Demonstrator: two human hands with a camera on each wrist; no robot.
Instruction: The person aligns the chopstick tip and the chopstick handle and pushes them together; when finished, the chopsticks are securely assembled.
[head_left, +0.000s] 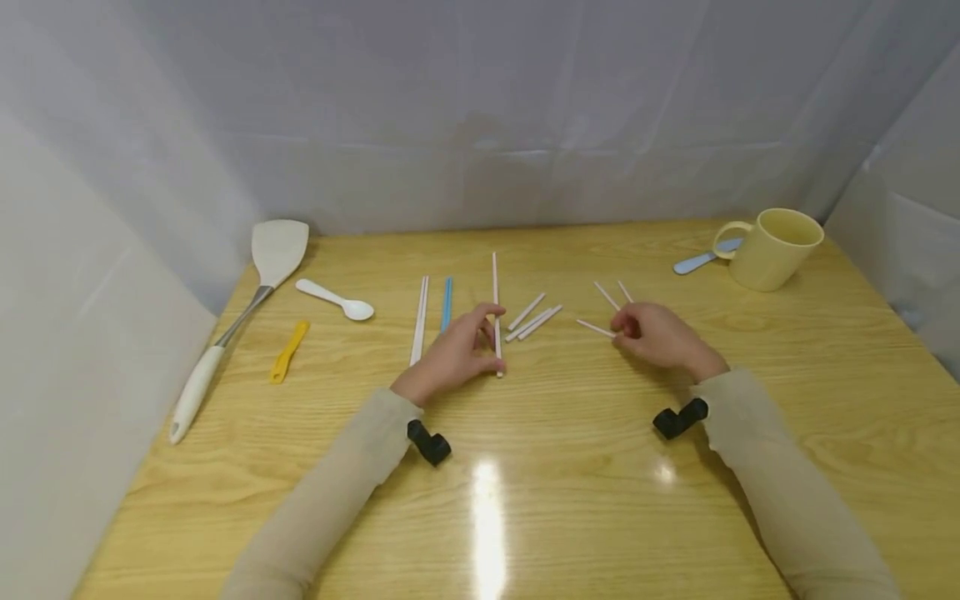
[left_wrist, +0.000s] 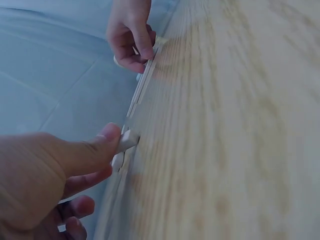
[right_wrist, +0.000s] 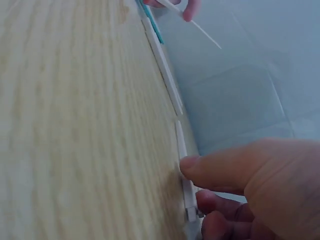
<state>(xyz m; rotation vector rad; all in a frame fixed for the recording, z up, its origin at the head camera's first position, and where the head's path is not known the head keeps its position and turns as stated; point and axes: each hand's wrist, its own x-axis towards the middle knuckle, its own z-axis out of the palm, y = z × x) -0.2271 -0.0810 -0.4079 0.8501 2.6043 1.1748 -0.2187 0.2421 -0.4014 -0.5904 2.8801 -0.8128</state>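
Observation:
My left hand (head_left: 459, 346) pinches a long white chopstick (head_left: 496, 287) between thumb and fingers; its squared near end (left_wrist: 129, 141) pokes past the thumb in the left wrist view. To the right, my right hand (head_left: 654, 335) has its thumb and index finger on a short white stick (head_left: 595, 327), which also shows under the thumb in the right wrist view. Two more short sticks (head_left: 606, 295) stick out behind those fingers. Between the hands lie several loose short white sticks (head_left: 540, 322). Left of the long chopstick are a blue pair of chopsticks (head_left: 447, 302) and a white pair (head_left: 420, 317), partly behind the left hand.
A white spatula (head_left: 280, 250), a white spoon (head_left: 356, 310) and a small yellow utensil (head_left: 288, 352) lie on the left. At the back right, a yellow mug (head_left: 776, 254) stands by a blue utensil (head_left: 696, 263). Pale sheeting (head_left: 480, 108) borders the wooden table (head_left: 585, 500).

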